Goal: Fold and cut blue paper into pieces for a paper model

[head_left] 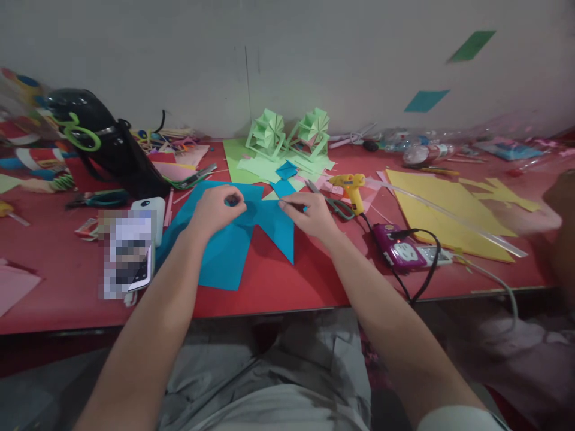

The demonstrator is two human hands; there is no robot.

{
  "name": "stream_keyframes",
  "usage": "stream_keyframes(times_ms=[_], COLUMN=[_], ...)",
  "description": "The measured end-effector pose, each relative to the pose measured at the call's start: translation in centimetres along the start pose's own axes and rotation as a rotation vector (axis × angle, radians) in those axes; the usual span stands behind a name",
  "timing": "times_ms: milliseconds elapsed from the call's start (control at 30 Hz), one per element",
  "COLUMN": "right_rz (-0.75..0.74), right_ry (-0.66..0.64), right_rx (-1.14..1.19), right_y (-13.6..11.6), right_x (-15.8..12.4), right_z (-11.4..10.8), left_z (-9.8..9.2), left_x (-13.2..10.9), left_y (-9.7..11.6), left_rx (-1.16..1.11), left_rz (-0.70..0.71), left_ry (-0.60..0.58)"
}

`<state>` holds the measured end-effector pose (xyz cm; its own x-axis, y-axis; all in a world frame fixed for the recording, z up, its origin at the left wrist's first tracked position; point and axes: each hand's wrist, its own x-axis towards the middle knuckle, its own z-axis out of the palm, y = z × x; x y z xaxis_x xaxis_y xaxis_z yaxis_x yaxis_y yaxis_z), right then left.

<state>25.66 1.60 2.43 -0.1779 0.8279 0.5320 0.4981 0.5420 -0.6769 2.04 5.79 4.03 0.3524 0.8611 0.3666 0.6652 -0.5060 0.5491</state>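
Blue paper sheets [227, 257] lie on the red table in front of me. Over their upper part is my left hand [220, 209], its thumb and index finger curled together in a ring; whatever they pinch is too small to name. My right hand [308, 211] is closed in a pinch at the upper edge of a pointed blue paper piece [279, 230], and a bit of blue shows between its fingers. Small folded blue pieces [286, 170] lie just beyond, near two light green folded paper models [268, 133].
A yellow glue gun [351, 187], scissors [339, 206] and a purple power adapter [398, 246] with cables are on the right, beside yellow paper [449, 215]. A phone [146, 263] and a black bottle [108, 140] stand left. Another person's arm [561, 221] is at far right.
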Motion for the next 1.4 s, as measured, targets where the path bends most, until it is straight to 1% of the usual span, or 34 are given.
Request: stream_keyframes(times_ms=[100,167,233,300,333,433,467,533,600,700,833,967,1067,1133,1233,1300,1333,1400], right_rz=[0.025,0.052,0.105,0.175,0.208,0.272,0.284,0.302,0.329,0.385,0.411,0.361,0.306,0.298,0.329,0.367,0.395,0.463], right_ry=[0.051,0.115,0.185,0.215,0.213,0.158,0.135,0.094,0.067,0.029,-0.055,-0.109,-0.109,-0.089,-0.019,-0.006,-0.028,-0.12], right_rx=[0.025,0.06,0.125,0.229,0.293,0.462,0.5,0.542,0.549,0.522,0.484,0.455,0.421,0.37,0.258,0.204,0.191,0.186], right_y=[0.0,0.2,0.5,0.8,0.9,1.0,1.1,1.1,1.3,1.3,0.6,-0.2,-0.2,0.1,0.9,1.2,1.2,1.3], right_x=[0.1,0.2,0.5,0.7,0.8,0.8,0.8,0.7,0.7,0.7,0.7,0.3,0.1,0.2,0.4,0.5,0.5,0.4], right_z=[-0.4,-0.6,-0.7,-0.6,-0.5,0.1,0.3,0.6,0.9,0.9,0.8,0.9,1.2,1.2,1.0,0.8,0.6,0.4], left_z=[-0.4,-0.6,-0.7,-0.6,-0.5,0.0,0.3,0.8,1.2,1.6,2.0,2.5,2.7,2.6,2.4,2.2,2.1,2.1], left_x=[0.0,0.0,0.0,0.1,0.1,0.1,0.1,-0.1,-0.2,-0.3,-0.3,-0.3,-0.3,-0.3,-0.3,-0.3,-0.3,-0.3], left_y=[-1.2,-1.8,-1.9,-1.4,-1.0,0.6,1.0,1.6,1.8,1.6,1.4,1.5,1.6,1.7,1.7,1.5,1.3,1.0], left_rx=[0.026,0.013,-0.048,-0.184,-0.282,-0.616,-0.676,-0.714,-0.697,-0.637,-0.546,-0.545,-0.525,-0.479,-0.376,-0.304,-0.274,-0.237], left_rz=[-0.089,-0.147,-0.176,-0.199,-0.218,-0.295,-0.295,-0.27,-0.235,-0.17,-0.06,-0.04,-0.037,-0.058,-0.059,-0.034,-0.024,-0.019], left_ry=[0.056,0.098,0.112,0.087,0.063,-0.07,-0.092,-0.079,-0.076,-0.106,-0.127,-0.132,-0.108,-0.11,-0.112,-0.103,-0.1,-0.112])
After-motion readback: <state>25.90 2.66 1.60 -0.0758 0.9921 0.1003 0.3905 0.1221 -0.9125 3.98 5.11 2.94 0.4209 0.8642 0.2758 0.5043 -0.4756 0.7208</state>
